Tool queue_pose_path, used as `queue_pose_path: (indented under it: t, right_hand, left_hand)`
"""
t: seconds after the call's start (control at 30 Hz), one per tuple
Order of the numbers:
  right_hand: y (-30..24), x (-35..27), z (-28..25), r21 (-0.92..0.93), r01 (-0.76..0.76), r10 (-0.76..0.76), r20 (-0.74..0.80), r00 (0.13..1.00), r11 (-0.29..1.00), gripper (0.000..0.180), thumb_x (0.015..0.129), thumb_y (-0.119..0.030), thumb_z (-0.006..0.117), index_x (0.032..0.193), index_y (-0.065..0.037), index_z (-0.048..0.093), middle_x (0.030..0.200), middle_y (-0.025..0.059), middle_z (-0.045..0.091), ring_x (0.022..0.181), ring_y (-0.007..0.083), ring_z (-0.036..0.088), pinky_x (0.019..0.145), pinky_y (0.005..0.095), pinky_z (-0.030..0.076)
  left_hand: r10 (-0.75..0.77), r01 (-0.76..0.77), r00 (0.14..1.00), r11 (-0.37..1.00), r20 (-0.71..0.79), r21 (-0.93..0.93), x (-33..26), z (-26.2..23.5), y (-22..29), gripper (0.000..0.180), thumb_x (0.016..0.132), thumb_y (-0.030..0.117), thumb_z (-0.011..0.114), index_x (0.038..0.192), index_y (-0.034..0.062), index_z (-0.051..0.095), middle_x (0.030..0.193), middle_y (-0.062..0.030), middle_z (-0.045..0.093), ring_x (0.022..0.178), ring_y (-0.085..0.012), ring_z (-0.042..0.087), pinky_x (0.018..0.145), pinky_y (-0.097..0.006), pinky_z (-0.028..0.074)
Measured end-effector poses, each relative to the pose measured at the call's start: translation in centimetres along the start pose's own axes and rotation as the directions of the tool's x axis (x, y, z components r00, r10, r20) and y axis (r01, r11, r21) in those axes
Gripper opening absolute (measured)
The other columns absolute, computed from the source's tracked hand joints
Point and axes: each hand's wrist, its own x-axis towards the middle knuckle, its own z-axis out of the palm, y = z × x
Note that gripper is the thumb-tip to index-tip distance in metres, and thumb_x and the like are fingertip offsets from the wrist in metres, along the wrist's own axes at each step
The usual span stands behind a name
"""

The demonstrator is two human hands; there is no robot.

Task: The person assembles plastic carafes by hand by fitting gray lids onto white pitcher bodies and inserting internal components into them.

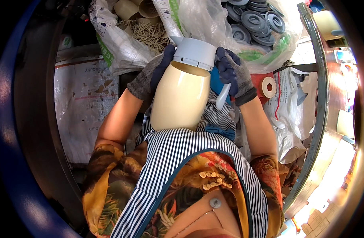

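A cream jug body (181,97) leans against my lap, its mouth facing away from me. Over that mouth is a light grey spout collar (195,52), sitting at a slant, with part of the opening showing below its lower edge. My left hand (159,72), in a grey and navy glove, presses against the left side of the collar and jug, below the spout. On the other side my right hand (234,73), gloved alike, is closed round the upper part of the grey handle (223,96). The handle's lower end hangs free beside the jug.
Beyond my hands, a white sack (122,53) holds small beige pieces (148,36) and cream parts. A clear bag of round grey lids (255,23) lies to its right. A red roll (265,86) and white plastic bags (287,111) are right of me; a wrapped carton (87,115) is left.
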Motion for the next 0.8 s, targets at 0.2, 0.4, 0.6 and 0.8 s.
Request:
queue_pose_path:
  t: [0.2, 0.4, 0.6, 0.8]
  right_hand:
    - [0.5, 0.2, 0.1, 0.003, 0.001, -0.001, 0.043, 0.999, 1.000, 0.030, 0.098, -0.016, 0.056, 0.124, -0.002, 0.054, 0.076, -0.0066, 0.051, 0.053, -0.0004, 0.042, 0.040, 0.0149, 0.029]
    - [0.9, 0.1, 0.3, -0.294, 0.147, -0.161, -0.025, 0.987, 0.945, 0.026, 0.095, -0.015, 0.060, 0.115, 0.001, 0.061, 0.076, -0.0024, 0.056, 0.056, 0.0032, 0.046, 0.046, 0.0182, 0.035]
    - [3.5, 0.1, 0.8, -0.742, 0.445, -0.630, 0.039, 0.775, 0.501, 0.030, 0.090, -0.016, 0.061, 0.114, 0.001, 0.063, 0.087, 0.0104, 0.068, 0.070, 0.0171, 0.063, 0.067, 0.0291, 0.050]
    - [4.9, 0.6, -0.4, -0.810, 0.466, -0.699, 0.099, 0.708, 0.357, 0.033, 0.089, -0.019, 0.061, 0.117, -0.002, 0.063, 0.096, 0.0174, 0.068, 0.084, 0.0272, 0.067, 0.078, 0.0359, 0.051]
  left_hand:
    - [0.026, -0.002, 0.995, 0.973, 0.100, -0.229, 0.0, -0.3, -0.5, 0.070, 0.100, 0.059, 0.028, 0.143, 0.0059, 0.039, 0.138, -0.0121, 0.051, 0.124, -0.0201, 0.052, 0.104, -0.034, 0.043]
    - [0.011, -0.002, 0.998, 0.990, -0.060, 0.140, -0.6, 0.3, 1.3, 0.074, 0.099, 0.062, 0.026, 0.146, 0.0051, 0.036, 0.141, -0.0140, 0.048, 0.128, -0.0237, 0.049, 0.108, -0.037, 0.039]
    - [0.183, -0.197, 0.976, 0.541, 0.114, 0.818, -1.5, -1.2, 2.5, 0.053, 0.101, 0.039, 0.042, 0.142, 0.0059, 0.043, 0.138, -0.0177, 0.050, 0.127, -0.0284, 0.049, 0.110, -0.039, 0.036]
    - [0.043, 0.025, 0.990, 0.889, -0.137, 0.457, -0.6, 3.9, 3.9, 0.056, 0.088, 0.032, 0.069, 0.131, 0.0009, 0.050, 0.119, -0.0106, 0.061, 0.108, -0.0171, 0.059, 0.093, -0.030, 0.048]
